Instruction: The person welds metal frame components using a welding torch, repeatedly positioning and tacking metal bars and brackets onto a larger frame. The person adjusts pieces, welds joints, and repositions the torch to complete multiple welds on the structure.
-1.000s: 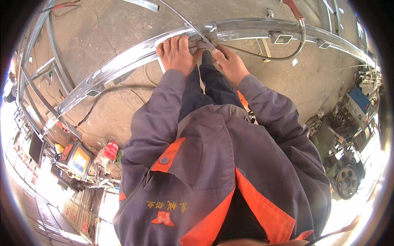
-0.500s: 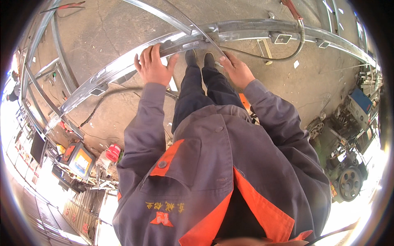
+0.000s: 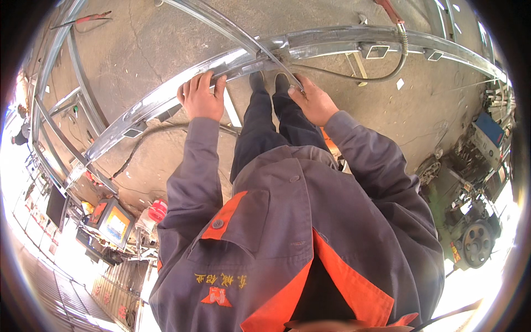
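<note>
Hands both on long shiny metal rail that arcs across upper half of frame, from left edge to upper right. L hand, upper centre-left, lies on top of rail w/ fingers curled over its far edge, gripping it. R hand, upper centre, rests by thin metal rod crossing rail; fingers bent, can't tell if they clamp anything. Black hose loops on concrete floor just right of R hand. Shoes sit betw. hands, touching rail.

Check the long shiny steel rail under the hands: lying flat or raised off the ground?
Raised: the long shiny steel rail runs at hand height, above the shoes, left hand gripping it.
</note>
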{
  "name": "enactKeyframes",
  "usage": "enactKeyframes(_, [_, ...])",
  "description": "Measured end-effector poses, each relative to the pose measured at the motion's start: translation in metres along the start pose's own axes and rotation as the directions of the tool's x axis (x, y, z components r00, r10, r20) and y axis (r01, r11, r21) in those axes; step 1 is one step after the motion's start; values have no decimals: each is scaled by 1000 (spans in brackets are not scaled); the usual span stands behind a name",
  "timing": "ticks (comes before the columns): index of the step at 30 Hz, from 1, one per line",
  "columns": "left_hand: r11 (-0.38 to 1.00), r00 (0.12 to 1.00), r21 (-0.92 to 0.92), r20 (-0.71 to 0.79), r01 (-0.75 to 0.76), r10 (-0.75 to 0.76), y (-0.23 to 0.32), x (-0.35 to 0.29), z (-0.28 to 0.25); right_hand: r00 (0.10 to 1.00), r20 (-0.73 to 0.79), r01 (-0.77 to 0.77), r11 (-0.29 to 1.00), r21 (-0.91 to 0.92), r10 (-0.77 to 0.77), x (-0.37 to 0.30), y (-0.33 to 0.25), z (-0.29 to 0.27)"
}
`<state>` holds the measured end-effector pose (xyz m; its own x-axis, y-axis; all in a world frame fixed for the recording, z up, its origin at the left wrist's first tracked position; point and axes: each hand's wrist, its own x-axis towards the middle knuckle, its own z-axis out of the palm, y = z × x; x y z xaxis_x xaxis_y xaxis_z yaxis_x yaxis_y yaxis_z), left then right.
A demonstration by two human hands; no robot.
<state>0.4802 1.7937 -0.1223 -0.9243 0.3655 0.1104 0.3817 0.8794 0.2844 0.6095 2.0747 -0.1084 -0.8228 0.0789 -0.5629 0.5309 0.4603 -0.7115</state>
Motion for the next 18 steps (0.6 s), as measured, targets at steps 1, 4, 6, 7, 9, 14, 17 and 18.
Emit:
enactKeyframes(1, [1000,1000,-1,-10,4,-4,0,0,0,1000,17,-6,1000,7,6,0,-1,1])
enactKeyframes(4, [1000,1000,6,-16,8,-7,1,0,1,1000,-6,3,1000,9,-3,0,-1,1])
enactKeyframes(6, [1000,1000,23,-11,9,-9,2,0,1,1000,1,-5,1000,21,5,0,-1,1])
enactKeyframes(7, [999,1000,33,-13,9,-9,3,-1,1,1000,1,-10,1000,27,10,0,-1,1])
enactKeyframes(9, [999,1000,44,-12,13,-12,4,0,2,1000,-7,-2,1000,18,2,1,-1,2])
enactKeyframes(14, [999,1000,42,-1,16,-16,5,0,2,999,-36,5,1000,-4,-5,1,-2,3])
enactKeyframes(17, [999,1000,28,-4,25,-25,6,0,3,999,-44,-2,1000,-18,1,1,-3,3])
enactKeyframes(18, [999,1000,28,4,25,-26,5,-1,3,999,-52,-3,1000,-31,2,0,-3,4])
